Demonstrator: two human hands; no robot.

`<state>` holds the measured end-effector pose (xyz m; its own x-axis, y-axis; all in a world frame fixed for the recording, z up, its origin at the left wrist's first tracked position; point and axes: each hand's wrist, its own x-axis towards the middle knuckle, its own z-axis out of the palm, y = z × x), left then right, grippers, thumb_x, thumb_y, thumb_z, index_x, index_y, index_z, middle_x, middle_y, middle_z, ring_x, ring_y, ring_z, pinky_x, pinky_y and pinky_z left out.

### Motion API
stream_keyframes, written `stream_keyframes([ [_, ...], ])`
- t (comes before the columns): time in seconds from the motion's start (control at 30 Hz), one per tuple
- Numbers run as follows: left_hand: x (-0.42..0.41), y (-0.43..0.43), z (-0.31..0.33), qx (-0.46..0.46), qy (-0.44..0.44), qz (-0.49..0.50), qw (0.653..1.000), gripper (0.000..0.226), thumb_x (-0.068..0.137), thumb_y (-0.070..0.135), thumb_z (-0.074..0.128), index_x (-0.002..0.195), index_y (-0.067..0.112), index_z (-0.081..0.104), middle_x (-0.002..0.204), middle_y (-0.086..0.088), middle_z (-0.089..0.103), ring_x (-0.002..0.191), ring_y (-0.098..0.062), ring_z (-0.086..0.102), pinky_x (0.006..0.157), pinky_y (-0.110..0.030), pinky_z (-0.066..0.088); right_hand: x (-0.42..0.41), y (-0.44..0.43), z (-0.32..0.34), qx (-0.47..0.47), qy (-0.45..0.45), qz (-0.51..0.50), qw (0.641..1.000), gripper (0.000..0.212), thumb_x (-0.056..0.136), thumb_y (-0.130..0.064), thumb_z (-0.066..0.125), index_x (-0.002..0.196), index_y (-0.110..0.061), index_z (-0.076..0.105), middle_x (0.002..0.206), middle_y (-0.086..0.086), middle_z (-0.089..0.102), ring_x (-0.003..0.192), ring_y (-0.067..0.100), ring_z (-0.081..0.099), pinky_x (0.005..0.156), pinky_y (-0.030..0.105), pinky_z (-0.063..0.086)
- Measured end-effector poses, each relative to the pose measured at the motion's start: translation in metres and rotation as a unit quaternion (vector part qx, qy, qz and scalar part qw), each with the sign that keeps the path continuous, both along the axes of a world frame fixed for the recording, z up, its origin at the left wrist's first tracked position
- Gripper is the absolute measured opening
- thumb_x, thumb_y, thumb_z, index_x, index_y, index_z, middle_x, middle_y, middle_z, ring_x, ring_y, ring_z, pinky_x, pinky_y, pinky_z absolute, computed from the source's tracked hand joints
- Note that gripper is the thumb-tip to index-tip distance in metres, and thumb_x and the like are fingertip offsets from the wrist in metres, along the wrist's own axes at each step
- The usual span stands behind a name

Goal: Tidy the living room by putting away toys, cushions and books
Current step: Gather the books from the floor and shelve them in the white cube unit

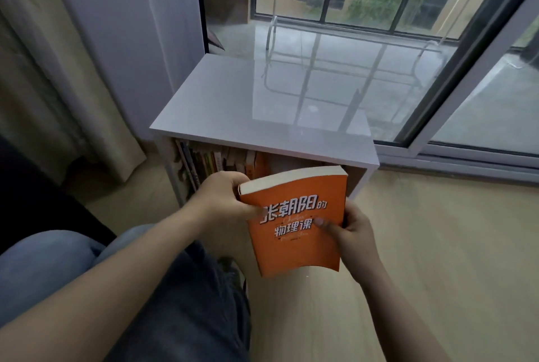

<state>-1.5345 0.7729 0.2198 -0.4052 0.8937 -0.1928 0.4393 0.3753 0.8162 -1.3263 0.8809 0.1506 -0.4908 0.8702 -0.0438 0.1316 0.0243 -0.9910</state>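
One beige curtain [43, 84] left of the white bookcase [233, 99], and one row of upright books [210, 160] in the left part of its open shelf, too tightly packed to count. Just in front of the bookcase, one left hand [218, 198] gripping the top left corner of one orange book [291, 245], thumb across the cover; one right hand [354, 233] clasping the right edge, thumb on the cover too. Held off the floor, cover up, before the shelf opening; right of the bookcase, one sliding glass door [481, 99].
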Motion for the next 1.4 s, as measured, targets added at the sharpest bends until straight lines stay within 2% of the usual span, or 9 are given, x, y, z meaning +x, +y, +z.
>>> stream_keyframes([
  [0.17, -0.001, 0.010, -0.028, -0.091, 0.066, -0.071, 0.991, 0.013, 0.079, 0.027, 0.072, 0.085, 0.024, 0.062, 0.084, 0.009, 0.065, 0.078, -0.006, 0.063, 0.059, -0.018, 0.046, -0.009, 0.005, -0.036, -0.033, -0.042, 0.011, 0.999, 0.035, 0.085, -0.008, 0.068, 0.116, -0.021, 0.058, 0.110, -0.003, 0.068, 0.093, 0.013, 0.067, 0.070, 0.020, 0.055],
  [0.4, -0.002, 0.022, -0.061, -0.060, 0.108, -0.001, 0.992, 0.006, 0.080, 0.027, 0.068, 0.079, 0.024, 0.062, 0.081, 0.006, 0.066, 0.073, -0.011, 0.064, 0.063, -0.028, 0.054, -0.038, 0.017, -0.065, 0.022, -0.110, -0.031, 0.993, 0.040, 0.091, -0.022, 0.063, 0.129, -0.022, 0.051, 0.115, -0.013, 0.058, 0.098, 0.006, 0.059, 0.076, 0.014, 0.049],
  [0.47, -0.001, 0.028, -0.067, -0.062, 0.118, 0.018, 0.991, 0.009, 0.082, 0.027, 0.066, 0.075, 0.024, 0.060, 0.078, 0.005, 0.065, 0.070, -0.010, 0.062, 0.057, -0.026, 0.051, -0.049, 0.019, -0.075, 0.035, -0.146, -0.054, 0.987, 0.058, 0.089, -0.033, 0.065, 0.141, -0.022, 0.040, 0.131, -0.011, 0.051, 0.114, 0.011, 0.053, 0.090, 0.029, 0.050],
  [0.57, -0.004, 0.036, -0.075, -0.070, 0.096, 0.067, 0.991, 0.012, 0.085, 0.027, 0.064, 0.076, 0.024, 0.058, 0.075, 0.007, 0.061, 0.066, -0.008, 0.059, 0.051, -0.021, 0.041, -0.061, 0.017, -0.091, -0.030, -0.163, -0.073, 0.983, 0.075, 0.087, -0.035, 0.067, 0.149, -0.016, 0.027, 0.150, 0.004, 0.039, 0.134, 0.027, 0.042, 0.104, 0.043, 0.039],
  [0.67, -0.011, 0.046, -0.086, -0.062, 0.042, 0.123, 0.990, 0.010, 0.086, 0.026, 0.067, 0.093, 0.021, 0.062, 0.083, 0.005, 0.062, 0.074, -0.013, 0.061, 0.056, -0.022, 0.045, -0.067, 0.006, -0.110, -0.104, -0.144, -0.050, 0.983, 0.068, 0.090, -0.028, 0.064, 0.147, -0.012, 0.029, 0.148, 0.009, 0.040, 0.132, 0.033, 0.043, 0.103, 0.041, 0.039],
  [0.9, -0.007, 0.067, -0.101, -0.031, 0.036, 0.176, 0.983, 0.005, 0.088, 0.024, 0.064, 0.091, 0.020, 0.062, 0.084, 0.006, 0.058, 0.066, -0.006, 0.052, 0.048, -0.011, 0.033, -0.072, 0.000, -0.141, -0.164, -0.152, 0.051, 0.973, 0.079, 0.084, -0.026, 0.072, 0.149, -0.022, 0.026, 0.150, 0.007, 0.036, 0.130, 0.028, 0.043, 0.097, 0.030, 0.040],
  [1.0, -0.005, 0.077, -0.110, -0.046, 0.042, 0.203, 0.977, 0.010, 0.088, 0.024, 0.064, 0.094, 0.017, 0.065, 0.088, 0.003, 0.059, 0.076, -0.013, 0.056, 0.052, -0.013, 0.036, -0.079, 0.002, -0.160, -0.150, -0.192, 0.094, 0.965, 0.090, 0.078, -0.025, 0.078, 0.151, -0.023, 0.025, 0.151, 0.003, 0.038, 0.132, 0.028, 0.042, 0.100, 0.029, 0.039],
  [1.13, -0.006, 0.082, -0.127, -0.049, 0.043, 0.208, 0.976, 0.019, 0.088, 0.028, 0.065, 0.100, 0.013, 0.066, 0.097, -0.003, 0.066, 0.090, -0.021, 0.064, 0.071, -0.027, 0.046, -0.093, 0.005, -0.183, -0.151, -0.208, 0.104, 0.961, 0.090, 0.080, -0.023, 0.076, 0.152, -0.023, 0.023, 0.148, 0.004, 0.042, 0.132, 0.026, 0.044, 0.106, 0.034, 0.039],
  [1.4, -0.016, 0.084, -0.135, -0.036, 0.048, 0.215, 0.975, 0.023, 0.086, 0.028, 0.067, 0.100, 0.009, 0.067, 0.099, -0.008, 0.066, 0.092, -0.024, 0.063, 0.072, -0.027, 0.042, -0.118, 0.005, -0.211, -0.143, -0.222, 0.053, 0.963, 0.075, 0.092, -0.027, 0.063, 0.152, -0.020, 0.019, 0.143, 0.007, 0.048, 0.128, 0.027, 0.048, 0.102, 0.033, 0.039],
])
